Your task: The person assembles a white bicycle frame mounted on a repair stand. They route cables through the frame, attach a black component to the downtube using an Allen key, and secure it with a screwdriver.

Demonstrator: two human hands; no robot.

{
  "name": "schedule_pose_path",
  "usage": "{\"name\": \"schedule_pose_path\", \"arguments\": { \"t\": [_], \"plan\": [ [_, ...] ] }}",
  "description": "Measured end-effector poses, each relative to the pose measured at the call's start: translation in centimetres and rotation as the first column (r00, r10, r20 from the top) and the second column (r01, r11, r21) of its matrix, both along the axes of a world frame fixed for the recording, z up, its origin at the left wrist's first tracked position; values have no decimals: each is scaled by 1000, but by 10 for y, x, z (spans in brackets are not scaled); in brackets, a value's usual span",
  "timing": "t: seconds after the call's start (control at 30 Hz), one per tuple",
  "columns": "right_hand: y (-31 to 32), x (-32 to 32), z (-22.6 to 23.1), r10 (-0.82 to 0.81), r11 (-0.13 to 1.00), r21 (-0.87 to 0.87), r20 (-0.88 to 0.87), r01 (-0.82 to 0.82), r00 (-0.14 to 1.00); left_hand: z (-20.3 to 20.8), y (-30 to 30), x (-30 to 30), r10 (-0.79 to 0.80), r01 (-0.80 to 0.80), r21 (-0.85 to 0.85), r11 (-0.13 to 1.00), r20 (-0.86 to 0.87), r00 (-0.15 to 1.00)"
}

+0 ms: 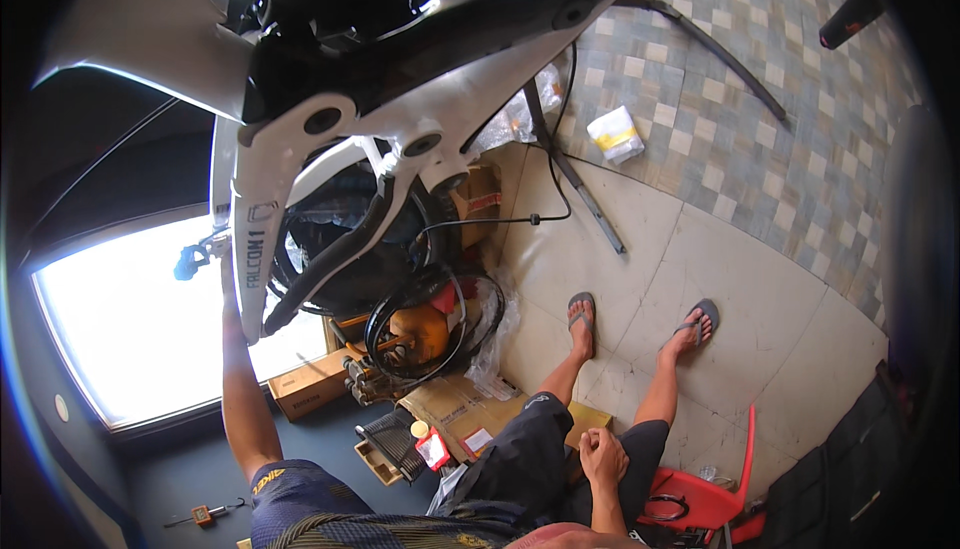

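A white and black bicycle frame [440,134] hangs or stands raised across the upper left. My left arm reaches up behind its white rear tube [250,249]. My left hand [226,267] is almost wholly hidden there, so its fingers do not show. Right beside it is a small blue and silver part [196,257] at the end of the frame. My right hand [603,457] lies over my thigh, fingers curled in, with nothing seen in it. A thin black cable [490,221] dangles from the frame.
Beneath the frame lie coiled black hose [435,324], a yellow-orange machine [418,337] and cardboard [455,409]. Dark stand legs [585,194] reach over the tiles. A white and yellow packet [616,136] lies on the floor. At my right is a red plastic seat [690,497].
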State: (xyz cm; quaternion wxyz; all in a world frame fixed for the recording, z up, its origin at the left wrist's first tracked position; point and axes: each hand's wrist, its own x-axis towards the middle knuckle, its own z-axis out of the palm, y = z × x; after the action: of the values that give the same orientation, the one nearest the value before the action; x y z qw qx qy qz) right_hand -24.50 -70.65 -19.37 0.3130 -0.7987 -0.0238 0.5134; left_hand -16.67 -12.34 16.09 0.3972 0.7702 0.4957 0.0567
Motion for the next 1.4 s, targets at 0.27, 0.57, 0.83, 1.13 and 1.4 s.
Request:
{"name": "schedule_pose_path", "arguments": {
  "t": [0.27, 0.57, 0.83, 1.13, 1.4],
  "plan": [
    [5, 12, 2, 3, 1000, 0, 17, -3, 1000, 0, -6, -1, 49, -49, 1, 999, -28, 998],
    [6, 18, 4, 25, 1000, -13, 13, -25, 1000, -6, -9, -3, 72, -72, -2, 997, -44, 996],
    [7, 14, 6, 21, 1000, -15, 28, -20, 999, -15, -7, -7, 90, -90, 5, 996, -37, 995],
    [3, 9, 4, 30, 999, -14, 65, -29, 997, -27, 28, -18, -132, 146, 137, 980, -110, 985],
    [0, -7, 4, -114, 983, 165, 163, 87, 980, -35, 17, 10, -117, 118, 111, 987, -16, 993]
  ]
}}
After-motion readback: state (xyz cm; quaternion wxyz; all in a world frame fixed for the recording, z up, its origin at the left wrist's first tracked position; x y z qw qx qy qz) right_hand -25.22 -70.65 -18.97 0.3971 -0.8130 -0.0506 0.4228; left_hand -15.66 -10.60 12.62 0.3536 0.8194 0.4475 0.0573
